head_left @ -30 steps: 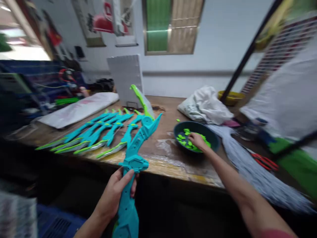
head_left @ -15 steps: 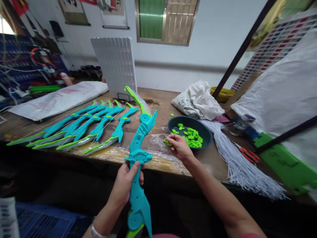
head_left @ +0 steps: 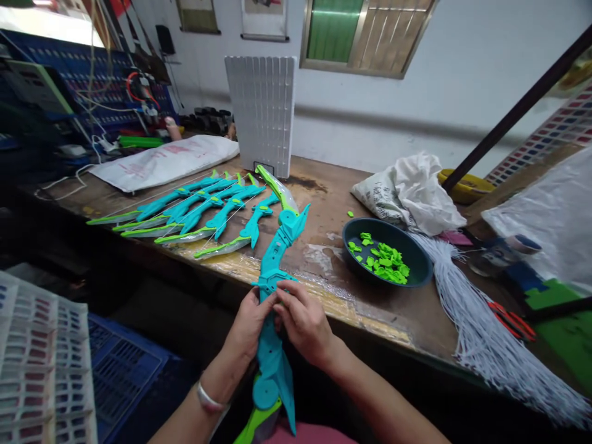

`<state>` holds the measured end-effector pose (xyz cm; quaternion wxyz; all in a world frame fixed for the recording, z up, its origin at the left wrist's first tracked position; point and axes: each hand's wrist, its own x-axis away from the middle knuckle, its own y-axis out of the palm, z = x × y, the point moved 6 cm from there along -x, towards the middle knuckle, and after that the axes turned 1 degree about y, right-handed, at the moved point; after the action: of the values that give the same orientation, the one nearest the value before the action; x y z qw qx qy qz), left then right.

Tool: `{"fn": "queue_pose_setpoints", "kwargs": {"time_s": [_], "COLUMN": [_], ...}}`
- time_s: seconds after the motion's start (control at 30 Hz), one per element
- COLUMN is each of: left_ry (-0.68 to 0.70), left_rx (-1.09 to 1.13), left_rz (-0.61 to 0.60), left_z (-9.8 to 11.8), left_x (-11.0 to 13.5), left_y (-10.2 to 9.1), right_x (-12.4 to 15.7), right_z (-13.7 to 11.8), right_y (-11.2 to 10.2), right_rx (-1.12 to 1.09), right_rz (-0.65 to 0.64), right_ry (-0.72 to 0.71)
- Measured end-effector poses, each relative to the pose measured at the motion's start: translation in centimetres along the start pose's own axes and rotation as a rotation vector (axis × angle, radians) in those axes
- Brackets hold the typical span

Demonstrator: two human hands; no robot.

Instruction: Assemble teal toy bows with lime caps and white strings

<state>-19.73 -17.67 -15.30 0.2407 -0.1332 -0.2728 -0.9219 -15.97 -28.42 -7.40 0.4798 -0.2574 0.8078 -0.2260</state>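
A turquoise toy bow (head_left: 272, 256) with lime-green limbs stands nearly upright in front of me, over the table's front edge. My left hand (head_left: 252, 324) is closed around its grip, just below the hexagonal middle section. Against that same section my right hand (head_left: 303, 324) is pinched, its fingertips meeting the left thumb. The small green plastic piece in the right fingers is almost wholly hidden now. More such green pieces (head_left: 388, 262) lie in a dark round bowl (head_left: 420, 277) to the right.
Several strung toy bows (head_left: 224, 219) lie in a row on the table (head_left: 319, 185) at left. White cords (head_left: 472, 327) spread right of the bowl, near red-handled scissors (head_left: 511, 320). A white sack (head_left: 416, 191) sits behind. Plastic crates (head_left: 124, 370) stand below left.
My right hand has moved left from beside the bowl to the bow's middle, carrying the green piece. The left hand keeps its hold, and the view has turned left.
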Motion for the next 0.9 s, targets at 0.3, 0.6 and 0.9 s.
{"fn": "queue_pose_setpoints", "kwargs": {"time_s": [0.3, 0.6, 0.9], "left_ry": [-0.079, -0.031, 0.19], "left_rx": [0.06, -0.028, -0.247], "left_rz": [-0.106, -0.114, -0.144], "left_z": [0.4, 1.2, 2.3], "left_x": [1.0, 2.2, 2.6], "left_y": [0.7, 0.4, 1.0], "right_x": [-2.0, -2.8, -3.6], "right_z": [1.0, 0.3, 0.2], "right_y": [-1.2, -2.3, -2.9], "right_rx": [-0.076, -0.114, -0.176], "right_rz": [-0.148, -0.093, -0.102], "right_ry": [-0.085, 0.027, 0.128]}}
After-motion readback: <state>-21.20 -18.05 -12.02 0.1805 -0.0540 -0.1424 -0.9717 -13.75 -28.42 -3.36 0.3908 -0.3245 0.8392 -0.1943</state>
